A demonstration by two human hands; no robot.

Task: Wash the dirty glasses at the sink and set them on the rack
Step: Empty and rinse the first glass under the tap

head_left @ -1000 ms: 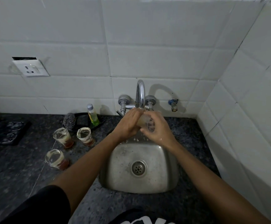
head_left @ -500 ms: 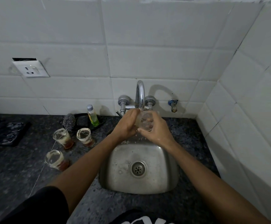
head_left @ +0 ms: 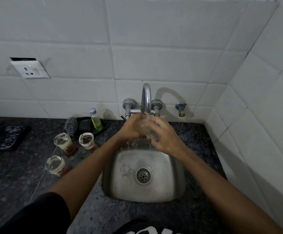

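Hands, left [head_left: 131, 128] and right [head_left: 165, 137], clasp a blurred, half-hidden glass [head_left: 145, 127], seemingly under the tap [head_left: 145, 98].

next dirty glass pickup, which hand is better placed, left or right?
Left hand, probably. The three dirty glasses stand on the counter on its side of the sink; the right hand would cross over.

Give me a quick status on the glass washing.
Left hand and right hand both grip one glass under the tap. Three dirty glasses wait left of sink. Nothing blocking.
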